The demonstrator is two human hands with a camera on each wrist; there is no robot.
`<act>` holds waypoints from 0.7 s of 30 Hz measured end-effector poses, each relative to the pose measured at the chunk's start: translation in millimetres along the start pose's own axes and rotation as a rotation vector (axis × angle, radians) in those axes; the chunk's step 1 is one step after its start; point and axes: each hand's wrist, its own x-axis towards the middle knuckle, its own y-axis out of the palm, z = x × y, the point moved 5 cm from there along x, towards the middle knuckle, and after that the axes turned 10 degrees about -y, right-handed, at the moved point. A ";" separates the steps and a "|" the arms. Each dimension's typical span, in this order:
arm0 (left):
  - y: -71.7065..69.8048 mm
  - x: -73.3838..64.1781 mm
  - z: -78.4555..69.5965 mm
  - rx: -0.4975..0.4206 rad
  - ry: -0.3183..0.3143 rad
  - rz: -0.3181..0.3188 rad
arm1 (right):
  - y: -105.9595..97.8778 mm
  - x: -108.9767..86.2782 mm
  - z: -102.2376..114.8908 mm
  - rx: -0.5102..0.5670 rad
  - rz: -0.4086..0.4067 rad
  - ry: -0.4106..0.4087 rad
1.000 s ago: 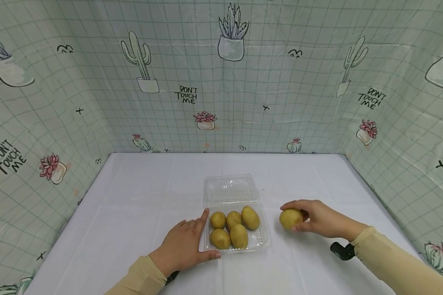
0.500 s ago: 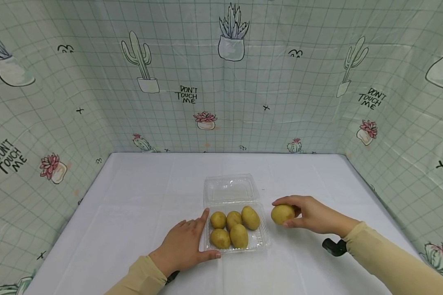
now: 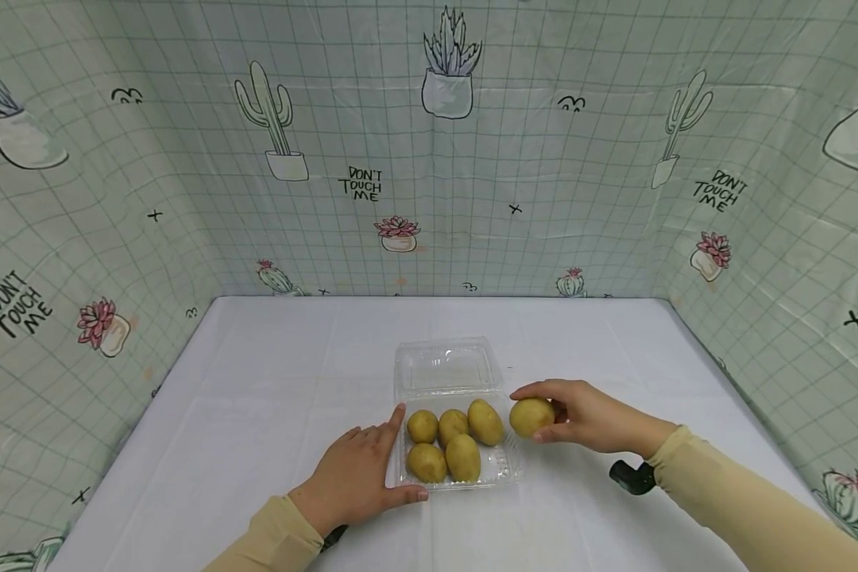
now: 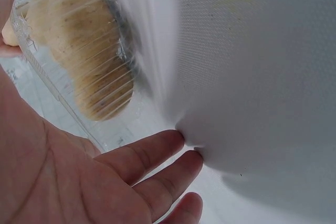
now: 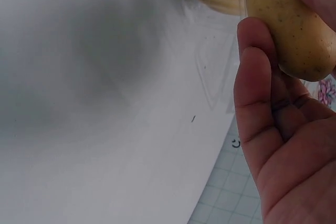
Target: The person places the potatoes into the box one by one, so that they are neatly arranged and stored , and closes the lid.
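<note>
A clear plastic clamshell box [image 3: 500, 469] lies on the table with its lid [image 3: 446, 369] folded back. Several potatoes [image 3: 463, 458] sit inside it, in two rows. My right hand [image 3: 579, 417] grips another potato [image 3: 531, 418] between thumb and fingers at the box's right rim. In the right wrist view this potato [image 5: 294, 27] shows speckled skin, with the thumb across it. My left hand [image 3: 350, 481] rests at the box's left side, fingers straight and thumb by the front corner. The left wrist view shows its fingertips [image 4: 173, 137] on the cloth beside the ribbed box wall.
A white cloth covers the table [image 3: 272, 373]. Behind and on both sides hangs a curtain [image 3: 543, 159] printed with plants and a grid. A black wrist camera [image 3: 632, 477] hangs below the right wrist.
My right hand has carried its potato leftward, from the cloth right of the box to the box's right rim. The left hand, the box and the potatoes inside have stayed put.
</note>
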 end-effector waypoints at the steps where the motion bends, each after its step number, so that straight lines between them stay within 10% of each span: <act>1: -0.1 0.0 0.0 0.000 0.001 -0.001 | 0.7 1.0 0.3 0.000 0.001 -0.002; 21: 0.3 0.4 0.8 -0.003 0.000 0.001 | 11.2 18.3 12.2 0.001 0.053 -0.054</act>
